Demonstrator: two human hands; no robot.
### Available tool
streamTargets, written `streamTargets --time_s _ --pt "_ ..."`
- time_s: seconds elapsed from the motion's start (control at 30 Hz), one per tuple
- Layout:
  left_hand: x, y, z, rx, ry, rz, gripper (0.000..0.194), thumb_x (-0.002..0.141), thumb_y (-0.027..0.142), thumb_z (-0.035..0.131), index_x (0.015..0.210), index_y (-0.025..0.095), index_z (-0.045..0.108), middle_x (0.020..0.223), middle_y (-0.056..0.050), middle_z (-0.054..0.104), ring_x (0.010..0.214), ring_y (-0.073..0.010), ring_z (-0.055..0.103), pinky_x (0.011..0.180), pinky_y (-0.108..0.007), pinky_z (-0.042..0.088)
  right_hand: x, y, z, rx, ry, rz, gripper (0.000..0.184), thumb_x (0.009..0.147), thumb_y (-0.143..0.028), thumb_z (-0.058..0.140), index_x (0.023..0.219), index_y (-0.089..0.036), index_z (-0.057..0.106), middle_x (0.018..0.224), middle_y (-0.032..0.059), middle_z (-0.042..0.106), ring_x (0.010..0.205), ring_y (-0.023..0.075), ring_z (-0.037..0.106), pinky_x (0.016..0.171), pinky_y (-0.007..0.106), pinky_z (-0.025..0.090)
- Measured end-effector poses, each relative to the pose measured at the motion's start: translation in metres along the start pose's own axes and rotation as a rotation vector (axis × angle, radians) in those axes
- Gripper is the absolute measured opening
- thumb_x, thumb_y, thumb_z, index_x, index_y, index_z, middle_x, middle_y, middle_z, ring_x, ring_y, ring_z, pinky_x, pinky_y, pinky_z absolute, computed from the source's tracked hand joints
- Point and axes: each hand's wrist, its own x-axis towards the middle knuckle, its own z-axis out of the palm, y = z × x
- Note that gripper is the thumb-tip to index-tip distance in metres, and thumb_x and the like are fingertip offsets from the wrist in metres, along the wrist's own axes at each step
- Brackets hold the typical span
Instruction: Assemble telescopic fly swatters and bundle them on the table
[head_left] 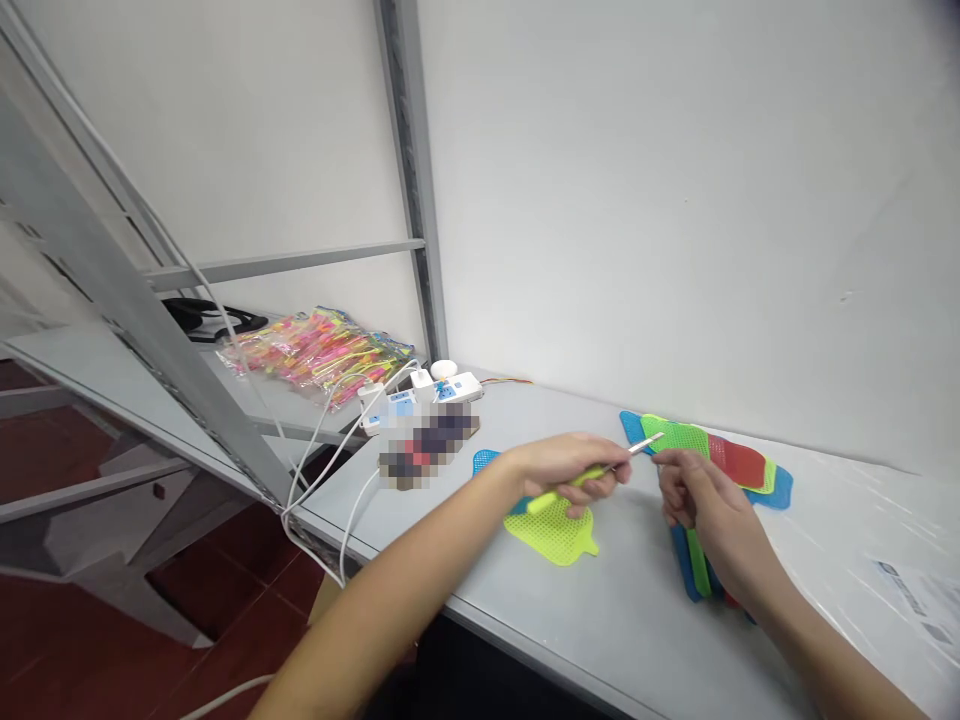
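My left hand [570, 468] is closed round a yellow-green handle with a thin metal rod [645, 445] sticking out to the right. Just right of the rod's tip hovers my right hand [697, 490], fingers curled in a pinch; what it holds, if anything, I cannot make out. Under my left hand lie a yellow-green mesh swatter head [553, 532] and a blue one [485, 460]. A pile of green, red and blue swatter heads [739, 462] lies behind my right hand, with handles [697, 565] running toward me beneath that hand.
A white power strip with plugs and cables [442, 390] sits at the table's back left, beside a blurred object [427, 445]. A bag of colourful pieces [315, 350] rests on a grey metal shelf [90, 370]. A clear printed sheet [915, 595] lies at right. The table edge [480, 615] runs diagonally.
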Motion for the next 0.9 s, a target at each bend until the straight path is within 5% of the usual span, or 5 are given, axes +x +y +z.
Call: streamTargets --time_s 0.17,0.33,0.63,0.8,0.9 --pt "-0.029 -0.018 -0.049 0.084 0.018 -0.155 0.031 0.089 0.046 0.053 0.085 0.016 0.058 0.052 0.006 0.051 0.029 -0.0041 0.025 0.032 -0.020 0.037 -0.016 0.000 0.015 -0.546 -0.446 -0.165 0.029 0.097 -0.042 0.041 0.100 -0.024 0.063 0.091 0.0052 0.059 0.081 0.0199 0.054 0.074 0.035 0.045" --pt "-0.037 -0.034 -0.061 0.120 -0.037 -0.244 0.032 0.090 0.048 0.052 0.090 0.017 0.058 0.057 0.006 0.052 0.031 -0.0040 0.030 0.036 -0.020 0.043 -0.027 -0.003 0.033 -0.828 -0.642 -0.389 0.035 0.094 -0.041 0.049 0.127 -0.032 0.057 0.122 0.0094 0.054 0.113 0.0286 0.047 0.094 0.047 0.040" --pt "-0.034 -0.033 -0.063 0.210 0.027 -0.305 0.032 0.089 0.051 0.052 0.086 0.019 0.055 0.066 0.005 0.051 0.040 -0.0046 0.038 0.040 -0.018 0.043 -0.025 0.004 0.029 -0.932 -0.498 -0.457 0.033 0.093 -0.044 0.052 0.079 -0.020 0.068 0.118 0.0085 0.059 0.112 0.0266 0.049 0.097 0.045 0.036" --pt "-0.039 -0.028 -0.064 0.265 0.079 -0.332 0.033 0.091 0.049 0.049 0.088 0.018 0.056 0.064 0.004 0.052 0.037 -0.0033 0.031 0.037 -0.017 0.038 -0.020 0.009 0.032 -1.087 -0.443 -0.444 0.034 0.094 -0.043 0.050 0.078 -0.017 0.066 0.086 0.0067 0.064 0.086 0.0231 0.057 0.090 0.046 0.038" --pt "-0.041 -0.026 -0.064 0.238 0.089 -0.310 0.029 0.092 0.045 0.049 0.087 0.017 0.056 0.064 0.004 0.053 0.035 -0.0026 0.030 0.036 -0.017 0.039 -0.016 0.015 0.031 -1.138 -0.342 -0.362 0.051 0.080 -0.061 0.062 0.099 -0.014 0.065 0.094 0.0117 0.064 0.090 0.0300 0.058 0.085 0.048 0.040"
